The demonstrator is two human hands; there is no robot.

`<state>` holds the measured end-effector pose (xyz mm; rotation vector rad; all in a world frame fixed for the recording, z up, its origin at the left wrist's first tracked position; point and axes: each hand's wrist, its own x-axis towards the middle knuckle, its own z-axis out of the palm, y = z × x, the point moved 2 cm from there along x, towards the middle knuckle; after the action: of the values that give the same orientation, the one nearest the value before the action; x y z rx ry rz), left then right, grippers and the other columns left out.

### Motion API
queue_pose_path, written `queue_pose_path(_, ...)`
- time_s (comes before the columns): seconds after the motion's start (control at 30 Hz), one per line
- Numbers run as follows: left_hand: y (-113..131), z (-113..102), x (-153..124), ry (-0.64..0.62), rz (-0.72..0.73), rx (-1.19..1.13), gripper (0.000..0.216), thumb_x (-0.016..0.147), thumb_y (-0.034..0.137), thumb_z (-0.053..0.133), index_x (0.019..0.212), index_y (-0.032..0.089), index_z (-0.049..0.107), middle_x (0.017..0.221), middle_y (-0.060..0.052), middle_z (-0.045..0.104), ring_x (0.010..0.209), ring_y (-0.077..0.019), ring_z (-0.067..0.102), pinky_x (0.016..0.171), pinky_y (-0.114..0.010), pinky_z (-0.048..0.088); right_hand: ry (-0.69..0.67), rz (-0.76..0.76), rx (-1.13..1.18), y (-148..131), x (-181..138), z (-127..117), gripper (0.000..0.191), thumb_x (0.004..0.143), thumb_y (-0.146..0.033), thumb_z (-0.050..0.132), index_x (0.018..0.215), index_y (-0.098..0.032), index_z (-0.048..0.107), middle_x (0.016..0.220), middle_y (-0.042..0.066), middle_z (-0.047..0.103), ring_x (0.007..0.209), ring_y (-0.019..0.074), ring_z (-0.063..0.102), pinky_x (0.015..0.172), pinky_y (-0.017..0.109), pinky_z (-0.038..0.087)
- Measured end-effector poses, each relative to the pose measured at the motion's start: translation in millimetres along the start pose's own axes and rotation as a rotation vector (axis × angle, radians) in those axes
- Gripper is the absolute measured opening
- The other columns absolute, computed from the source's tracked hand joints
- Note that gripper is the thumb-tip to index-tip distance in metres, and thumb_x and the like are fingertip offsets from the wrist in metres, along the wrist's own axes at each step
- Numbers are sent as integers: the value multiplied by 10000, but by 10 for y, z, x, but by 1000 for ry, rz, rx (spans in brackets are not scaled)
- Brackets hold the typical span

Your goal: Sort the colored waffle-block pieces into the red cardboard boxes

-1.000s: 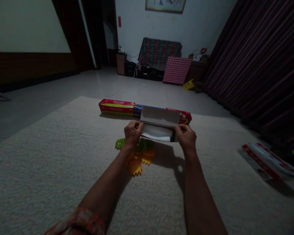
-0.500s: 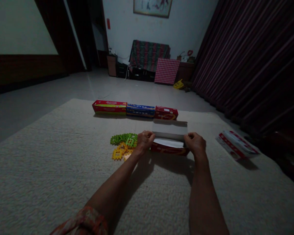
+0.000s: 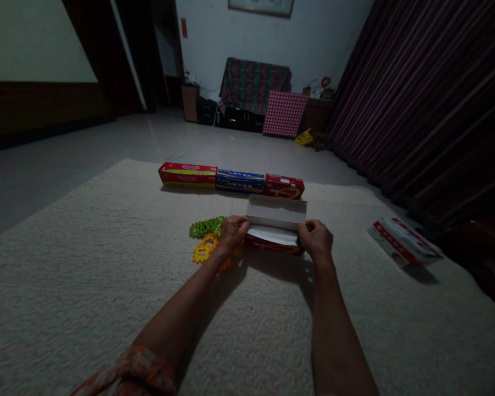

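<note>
The left hand point(image 3: 233, 231) is wrapping over one end of the open box point(image 3: 272, 246) and the right hand point(image 3: 315, 239) over the other, so both end walls are going unseen. The raised flap point(image 3: 276, 212) is shadowing the white sheet point(image 3: 274, 235) inside, too dim to identify. That left hand is also hiding part of the yellow pieces point(image 3: 204, 250). Lettering on the row of boxes point(image 3: 239, 180) is reading too small, and the top edge is clipping the framed picture point(image 3: 260, 5)
</note>
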<state>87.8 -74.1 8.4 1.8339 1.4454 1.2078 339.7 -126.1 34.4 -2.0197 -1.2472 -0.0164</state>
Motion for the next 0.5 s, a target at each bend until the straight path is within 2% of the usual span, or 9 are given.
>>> queue_pose_path(0.1,16,-41,26,-7,14,35,208,791,106,619,789,204,802,839,-49,787,794,-183,712,788,-286,534,-17,3,21,-25,40,-19,345,721,-431,537,851,-170,723,891,143,734,830,272,640,824,393,484)
queue_pose_path(0.3,143,154,-23,-83,80,49,237,799,102,601,804,219,807,846,-43,789,812,-187,715,785,-275,528,47,30,-5,112,181,-222,344,692,-425,567,869,-180,732,895,132,734,838,274,637,841,400,485)
queue_pose_path(0.4,111,161,-21,-112,83,92,245,796,98,594,781,218,807,810,-37,783,783,-186,711,757,-266,521,10,46,-32,111,143,-139,338,703,-411,553,863,-176,735,892,132,732,823,266,635,826,389,484)
queue_pose_path(0.5,15,63,15,-94,64,140,248,807,104,591,786,215,812,818,-45,787,804,-197,717,779,-278,523,-20,33,-26,43,78,44,336,724,-403,540,870,-170,733,902,138,731,828,263,636,817,378,479)
